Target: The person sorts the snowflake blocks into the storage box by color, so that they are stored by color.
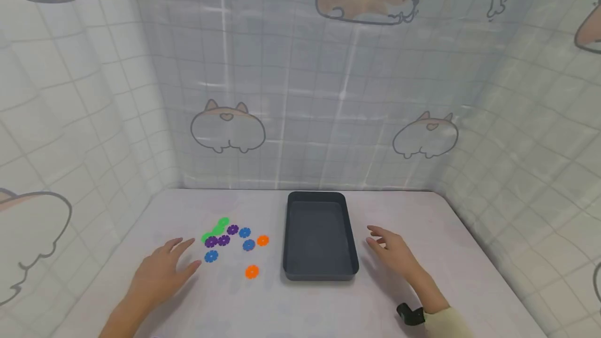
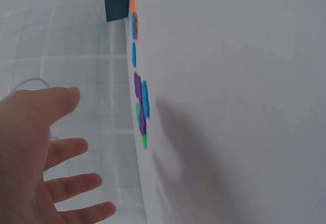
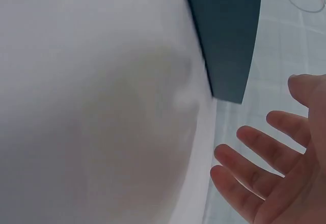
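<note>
Several small notched plastic discs lie flat on the left half of the table: green discs point(image 1: 218, 230), purple discs point(image 1: 224, 240), blue discs point(image 1: 211, 256) and orange discs point(image 1: 252, 272). My left hand point(image 1: 161, 274) hovers just left of them with fingers spread and nothing in its grasp; the left wrist view shows the same spread fingers. To the right of the discs stands a dark grey rectangular tray point(image 1: 320, 239) with nothing in it. Beyond the tray's right side, my right hand point(image 1: 393, 251) hangs over the table, its fingers relaxed and holding nothing.
A white-covered table point(image 1: 263, 309) carries everything. Behind it and on both sides hang grid-patterned curtains point(image 1: 300, 103) with cartoon dogs. A black band point(image 1: 410, 314) circles the right wrist beside a pale sleeve point(image 1: 448, 323).
</note>
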Action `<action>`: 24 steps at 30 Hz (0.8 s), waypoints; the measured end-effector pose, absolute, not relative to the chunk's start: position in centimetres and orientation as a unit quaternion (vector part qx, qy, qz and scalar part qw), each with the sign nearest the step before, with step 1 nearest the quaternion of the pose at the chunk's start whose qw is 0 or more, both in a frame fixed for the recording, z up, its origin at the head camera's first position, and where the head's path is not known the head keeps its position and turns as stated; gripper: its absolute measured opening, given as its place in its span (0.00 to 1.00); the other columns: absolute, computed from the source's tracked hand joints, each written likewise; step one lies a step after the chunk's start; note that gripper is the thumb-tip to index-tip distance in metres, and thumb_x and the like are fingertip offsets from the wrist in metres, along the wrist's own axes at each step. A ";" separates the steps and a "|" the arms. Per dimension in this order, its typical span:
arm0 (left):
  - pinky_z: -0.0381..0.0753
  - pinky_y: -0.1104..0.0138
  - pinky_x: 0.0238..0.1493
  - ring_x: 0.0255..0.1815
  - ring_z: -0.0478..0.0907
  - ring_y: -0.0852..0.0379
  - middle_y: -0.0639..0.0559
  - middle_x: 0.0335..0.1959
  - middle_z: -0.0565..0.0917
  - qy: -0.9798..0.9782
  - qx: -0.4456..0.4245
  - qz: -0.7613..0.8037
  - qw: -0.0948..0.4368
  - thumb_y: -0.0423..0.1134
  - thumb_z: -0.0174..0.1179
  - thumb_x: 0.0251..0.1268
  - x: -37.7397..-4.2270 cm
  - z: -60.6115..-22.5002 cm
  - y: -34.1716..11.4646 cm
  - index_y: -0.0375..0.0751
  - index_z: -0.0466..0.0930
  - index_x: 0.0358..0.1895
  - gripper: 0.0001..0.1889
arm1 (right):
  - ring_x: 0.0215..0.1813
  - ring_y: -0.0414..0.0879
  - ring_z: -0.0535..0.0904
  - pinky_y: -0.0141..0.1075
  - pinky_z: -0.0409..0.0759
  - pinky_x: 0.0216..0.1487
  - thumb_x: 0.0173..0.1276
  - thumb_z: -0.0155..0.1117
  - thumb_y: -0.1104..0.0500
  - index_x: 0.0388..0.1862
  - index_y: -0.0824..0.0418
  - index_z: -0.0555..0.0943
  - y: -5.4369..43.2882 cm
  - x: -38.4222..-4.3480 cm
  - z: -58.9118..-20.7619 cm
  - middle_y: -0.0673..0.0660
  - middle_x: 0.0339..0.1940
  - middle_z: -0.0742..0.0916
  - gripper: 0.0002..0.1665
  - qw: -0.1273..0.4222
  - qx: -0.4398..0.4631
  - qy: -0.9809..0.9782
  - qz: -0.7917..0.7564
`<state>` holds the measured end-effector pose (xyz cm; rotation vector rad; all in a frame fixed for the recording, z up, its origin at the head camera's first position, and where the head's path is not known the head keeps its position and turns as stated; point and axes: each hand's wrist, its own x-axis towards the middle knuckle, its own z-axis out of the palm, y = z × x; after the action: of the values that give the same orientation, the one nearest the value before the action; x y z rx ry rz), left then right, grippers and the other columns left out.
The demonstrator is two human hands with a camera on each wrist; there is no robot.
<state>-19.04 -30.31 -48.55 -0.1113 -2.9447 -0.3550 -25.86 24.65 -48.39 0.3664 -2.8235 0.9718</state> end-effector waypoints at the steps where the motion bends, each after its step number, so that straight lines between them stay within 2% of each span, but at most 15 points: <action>1: 0.68 0.32 0.51 0.58 0.69 0.29 0.30 0.61 0.71 -0.988 -0.036 -0.127 0.079 0.62 0.59 0.63 -18.9 -48.4 -30.0 0.40 0.74 0.64 0.35 | 0.51 0.55 0.81 0.51 0.80 0.51 0.71 0.62 0.52 0.65 0.61 0.75 24.4 -25.9 -48.5 0.61 0.55 0.83 0.26 0.063 0.119 -0.935 0.329; 8: 0.76 0.39 0.49 0.55 0.75 0.36 0.39 0.56 0.78 -0.981 -0.012 -0.192 0.023 0.61 0.60 0.64 -18.2 -47.7 -27.9 0.44 0.79 0.60 0.29 | 0.44 0.49 0.82 0.45 0.82 0.45 0.70 0.64 0.54 0.64 0.60 0.77 23.0 -26.2 -49.0 0.59 0.51 0.85 0.25 0.057 0.115 -0.922 0.364; 14: 0.82 0.55 0.44 0.47 0.79 0.50 0.48 0.52 0.82 -0.952 -0.033 -0.302 0.027 0.51 0.63 0.66 -18.1 -47.6 -26.8 0.44 0.81 0.57 0.21 | 0.39 0.44 0.81 0.38 0.80 0.39 0.70 0.63 0.56 0.64 0.58 0.77 22.0 -26.7 -49.2 0.58 0.51 0.85 0.24 0.050 0.096 -0.914 0.391; 18: 0.81 0.62 0.42 0.45 0.77 0.56 0.52 0.49 0.83 -0.933 -0.045 -0.356 0.030 0.47 0.65 0.65 -18.3 -47.7 -25.9 0.44 0.82 0.55 0.18 | 0.36 0.44 0.82 0.36 0.80 0.35 0.71 0.62 0.57 0.63 0.59 0.77 21.4 -27.0 -49.4 0.59 0.50 0.85 0.23 0.050 0.080 -0.900 0.425; 24: 0.80 0.67 0.38 0.41 0.77 0.58 0.54 0.45 0.83 -0.923 -0.050 -0.381 0.018 0.45 0.66 0.63 -18.7 -48.2 -25.0 0.46 0.83 0.52 0.16 | 0.33 0.45 0.82 0.35 0.83 0.28 0.72 0.61 0.58 0.65 0.59 0.75 20.2 -27.5 -50.1 0.62 0.51 0.83 0.23 0.030 0.045 -0.871 0.487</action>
<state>-18.69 -25.03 -48.23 -0.1543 -2.8683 -1.1824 -27.46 20.15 -50.05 0.1392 -2.6863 1.5028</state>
